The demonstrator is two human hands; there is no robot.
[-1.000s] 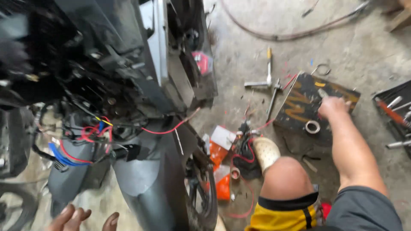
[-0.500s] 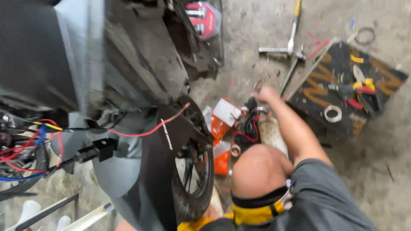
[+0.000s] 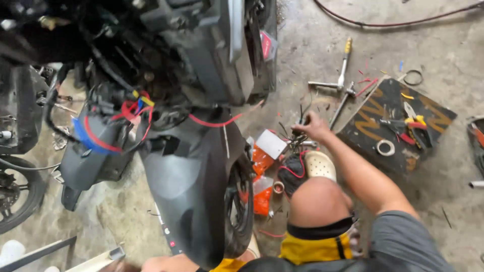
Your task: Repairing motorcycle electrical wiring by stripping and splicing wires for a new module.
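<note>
My right hand point(image 3: 315, 126) reaches forward over my bare knee point(image 3: 317, 201) to the concrete floor beside the scooter's front wheel point(image 3: 242, 201). Its fingers are closed on a bundle of thin black strips point(image 3: 296, 135) that fan out from the fist. The scooter point(image 3: 191, 166) stands at the left with its front panel off. Red, blue and yellow wires point(image 3: 128, 113) hang loose there. My left hand is out of sight.
A dark board point(image 3: 373, 121) at the right carries pliers point(image 3: 413, 123) and a tape roll point(image 3: 385, 147). A cross wrench point(image 3: 340, 88) lies behind it. Orange packets point(image 3: 262, 161), a white card point(image 3: 271, 143) and a white clog point(image 3: 320, 165) lie by the wheel. Another wheel point(image 3: 15, 196) stands far left.
My right hand has left the dark board and moved left to the floor by the front wheel, where it closes on the black strips. My left hand has dropped out of view.
</note>
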